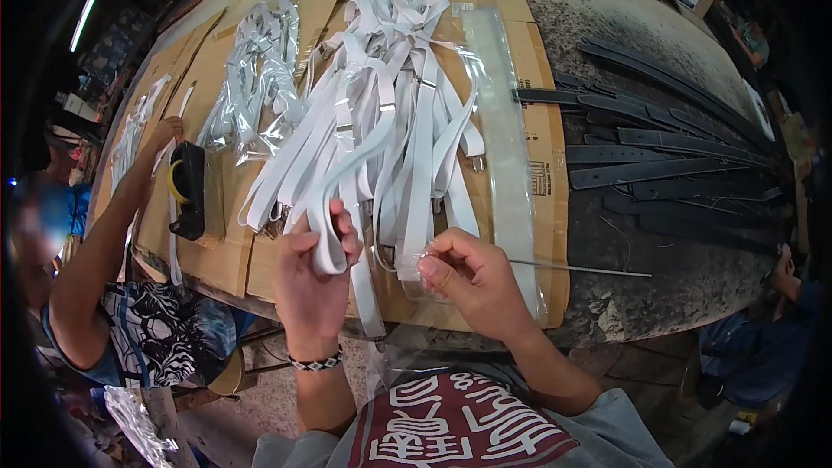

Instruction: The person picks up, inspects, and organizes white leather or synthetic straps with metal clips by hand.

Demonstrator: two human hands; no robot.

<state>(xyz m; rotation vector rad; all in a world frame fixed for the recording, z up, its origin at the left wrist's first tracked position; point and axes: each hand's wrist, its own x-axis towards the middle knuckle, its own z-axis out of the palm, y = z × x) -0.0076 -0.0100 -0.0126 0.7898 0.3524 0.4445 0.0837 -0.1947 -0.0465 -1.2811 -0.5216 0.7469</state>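
Over cardboard [543, 134], left grip [312, 302] round white strap [328, 247], right grip [475, 282] on indistinct clear plastic [412, 277].

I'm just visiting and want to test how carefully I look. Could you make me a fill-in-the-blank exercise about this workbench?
1. The left hand holds a looped strap coloured ____.
2. The ____ hand has its fingers on clear plastic.
3. A patterned band circles the person's ____ wrist.
4. The white straps lie on a sheet of brown ____.

Missing words: white; right; left; cardboard.
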